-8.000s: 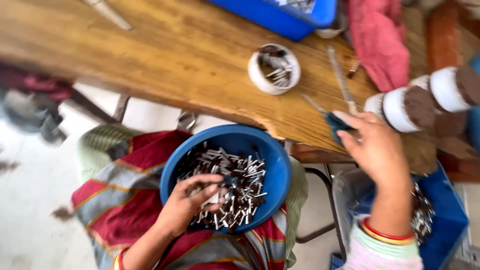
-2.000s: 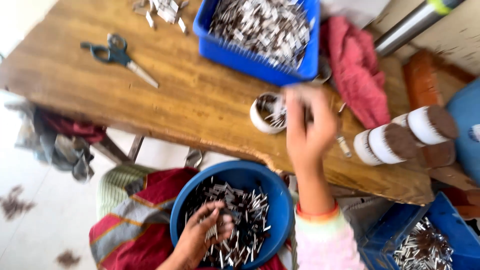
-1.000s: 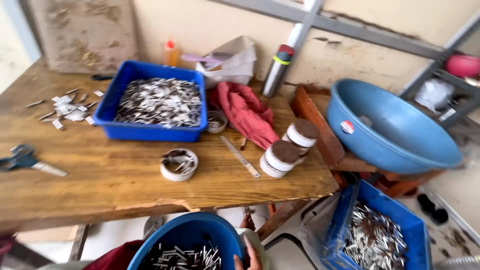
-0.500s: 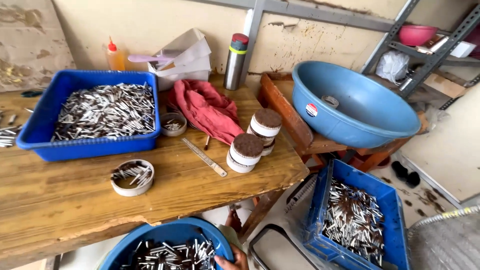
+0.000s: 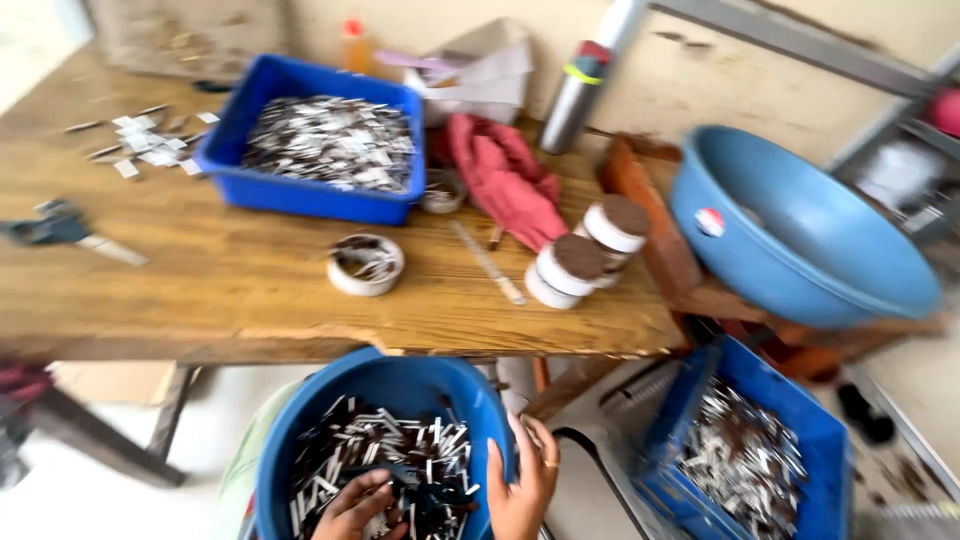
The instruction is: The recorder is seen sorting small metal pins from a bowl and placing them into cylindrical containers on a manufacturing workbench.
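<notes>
Below one wooden table, two hands meet one blue bowl.

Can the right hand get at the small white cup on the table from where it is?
Probably yes. The right hand rests on the blue bowl's rim, and the bare tabletop before the white cup leaves the way free.

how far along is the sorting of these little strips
Looks done: a blue tray on the wooden table is heaped with strips, as is a blue crate beside it. In hand: the left hand digs in the blue lap basin, the right hand on its rim. Left: that basin looks well filled.
</notes>
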